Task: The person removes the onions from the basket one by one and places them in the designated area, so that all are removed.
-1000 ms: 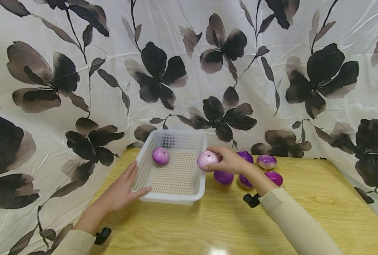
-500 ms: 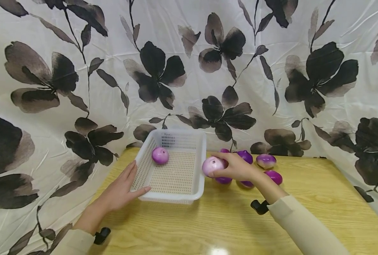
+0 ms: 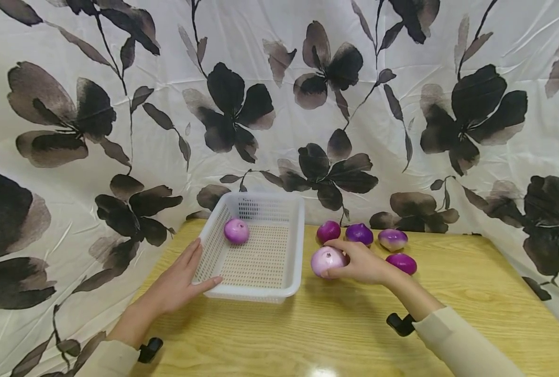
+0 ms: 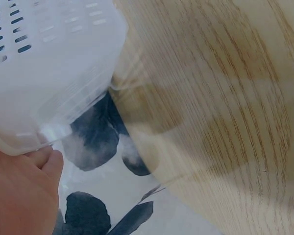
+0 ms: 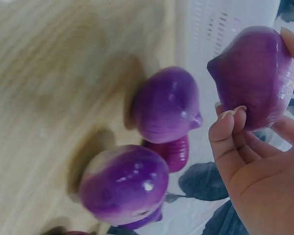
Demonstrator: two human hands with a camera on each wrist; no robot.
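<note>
My right hand (image 3: 361, 262) pinches a pale purple onion (image 3: 328, 262) between thumb and fingers, just right of the basket. In the right wrist view, the onion (image 5: 257, 76) shows its pointed end, with the fingertips around its side. My left hand (image 3: 180, 280) rests at the near left corner of a white perforated basket (image 3: 294, 251). Its fingers lie straight along the outer left wall, and the thumb reaches over the front rim. Another light purple onion (image 3: 236, 231) sits inside the basket at the back left.
Beyond the right hand lie a magenta onion (image 3: 328, 232), a dark purple pointed onion (image 3: 359, 234), a purple-and-white onion (image 3: 393, 240) and another magenta onion (image 3: 401, 263). All are on the wooden table (image 3: 354, 335). A floral cloth (image 3: 270, 131) hangs behind.
My right hand has moved right and nearer to me with the onion, away from the basket's right rim. Onions behind it are now differently covered. The left hand and basket stay put.
</note>
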